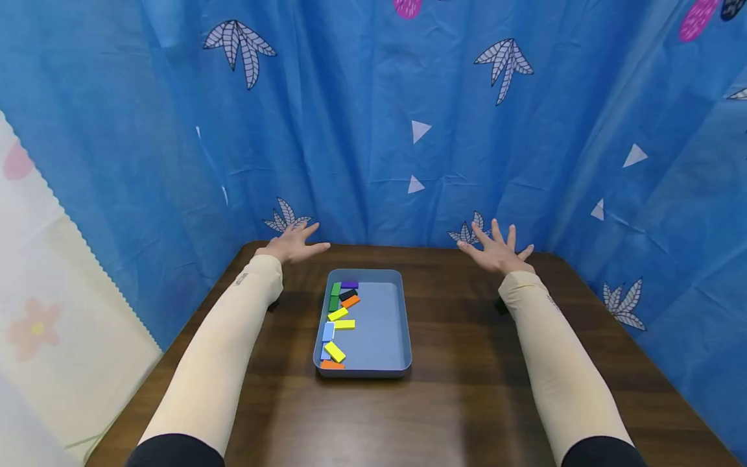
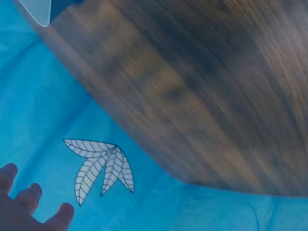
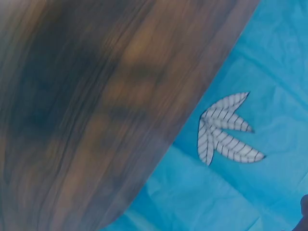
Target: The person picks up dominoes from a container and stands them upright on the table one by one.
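Three spread fingers of the left grip (image 2: 25, 214) enter bottom left, before blue cloth (image 2: 43, 106) printed with a striped white leaf cluster (image 2: 112, 168); wood-grained worktop (image 2: 207, 106) fills the upper right.

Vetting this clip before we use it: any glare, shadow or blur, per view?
Head: pale glare on the table's near part, darker bands either side; yellow blocks look clear. Left wrist: grain soft, dark shadow-like patches, left hand dim. Right wrist: soft, hazy, dark patches on the wood; leaf print legible.
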The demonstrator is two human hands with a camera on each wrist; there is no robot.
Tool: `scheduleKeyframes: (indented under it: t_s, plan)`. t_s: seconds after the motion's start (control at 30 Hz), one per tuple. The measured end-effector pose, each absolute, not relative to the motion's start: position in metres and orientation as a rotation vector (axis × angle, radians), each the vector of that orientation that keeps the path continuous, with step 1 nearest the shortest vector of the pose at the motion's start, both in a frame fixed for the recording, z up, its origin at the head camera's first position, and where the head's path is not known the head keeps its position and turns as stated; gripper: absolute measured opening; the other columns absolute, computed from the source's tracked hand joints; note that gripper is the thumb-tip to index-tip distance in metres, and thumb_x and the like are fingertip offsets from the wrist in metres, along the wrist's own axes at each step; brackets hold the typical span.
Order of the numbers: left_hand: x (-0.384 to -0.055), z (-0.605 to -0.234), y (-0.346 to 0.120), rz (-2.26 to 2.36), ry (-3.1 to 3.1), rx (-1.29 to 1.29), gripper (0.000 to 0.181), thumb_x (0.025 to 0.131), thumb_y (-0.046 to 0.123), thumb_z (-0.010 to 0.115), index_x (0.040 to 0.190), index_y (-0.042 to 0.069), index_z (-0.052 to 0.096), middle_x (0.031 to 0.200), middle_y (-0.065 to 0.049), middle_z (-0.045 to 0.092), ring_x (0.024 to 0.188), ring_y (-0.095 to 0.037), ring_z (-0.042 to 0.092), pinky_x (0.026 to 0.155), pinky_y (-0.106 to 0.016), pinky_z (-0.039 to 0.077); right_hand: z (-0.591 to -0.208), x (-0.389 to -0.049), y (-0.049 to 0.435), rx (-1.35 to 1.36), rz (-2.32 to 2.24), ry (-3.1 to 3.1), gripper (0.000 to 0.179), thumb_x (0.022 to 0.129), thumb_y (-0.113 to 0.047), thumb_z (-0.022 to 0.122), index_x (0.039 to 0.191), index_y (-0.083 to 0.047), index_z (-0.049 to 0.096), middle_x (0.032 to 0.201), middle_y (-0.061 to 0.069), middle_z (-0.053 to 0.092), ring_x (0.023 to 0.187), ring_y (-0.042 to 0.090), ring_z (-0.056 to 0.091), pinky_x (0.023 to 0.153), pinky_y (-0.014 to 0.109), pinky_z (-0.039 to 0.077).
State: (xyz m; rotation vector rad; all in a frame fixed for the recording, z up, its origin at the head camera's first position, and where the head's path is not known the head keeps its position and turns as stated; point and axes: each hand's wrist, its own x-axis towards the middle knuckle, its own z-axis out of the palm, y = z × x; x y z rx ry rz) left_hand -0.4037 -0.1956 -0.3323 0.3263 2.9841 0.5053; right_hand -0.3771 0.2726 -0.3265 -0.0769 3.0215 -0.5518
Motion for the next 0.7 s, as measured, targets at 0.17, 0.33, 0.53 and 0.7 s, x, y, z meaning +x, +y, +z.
scheduleKeyframes:
  t_s: [0.17, 0.33, 0.53, 0.7]
  plan:
    - [-0.399, -0.334, -0.202, 0.651, 2.967, 0.423, 0.087, 0.097, 0.068, 0.04, 0.162, 0.016, 0.016, 0.169, -0.017, 0.003, 0.155, -0.042, -0.001, 0.121, -0.068, 0.009, -0.334, -0.38, 0.259, -0.126, -0.578, 3.031, 0.092, 0.092, -0.081, 0.028, 0.161, -0.03, -0.004, 0.166, 0.018, -0.021, 0.143, 0.048, -0.037, 0.098, 0.082, -0.024]
    - [-0.392, -0.343, -0.208, 0.79, 2.885, 0.426, 0.088, 0.096, 0.067, 0.046, 0.162, 0.015, 0.019, 0.169, -0.015, 0.011, 0.155, -0.039, 0.011, 0.121, -0.064, 0.017, -0.338, -0.383, 0.243, -0.195, -0.684, 3.011, 0.09, 0.092, -0.079, 0.03, 0.162, -0.03, 0.0, 0.169, 0.019, -0.005, 0.151, 0.049, -0.017, 0.105, 0.083, -0.014]
    - [-0.384, -0.352, -0.208, 0.888, 2.813, 0.469, 0.091, 0.09, 0.072, 0.051, 0.16, 0.02, 0.025, 0.168, -0.013, 0.019, 0.154, -0.039, 0.018, 0.119, -0.066, 0.021, -0.336, -0.385, 0.222, -0.342, -0.786, 3.013, 0.084, 0.096, -0.072, 0.037, 0.162, -0.027, 0.011, 0.168, 0.016, 0.014, 0.154, 0.046, 0.008, 0.109, 0.082, -0.004]
    - [-0.376, -0.356, -0.209, 0.892, 2.77, 0.545, 0.091, 0.086, 0.066, 0.063, 0.159, 0.027, 0.027, 0.17, -0.009, 0.014, 0.154, -0.04, 0.016, 0.117, -0.07, 0.021, -0.333, -0.385, 0.203, -0.486, -0.819, 2.988, 0.076, 0.099, -0.062, 0.044, 0.161, -0.023, 0.022, 0.166, 0.016, 0.025, 0.153, 0.043, 0.018, 0.115, 0.075, 0.01]
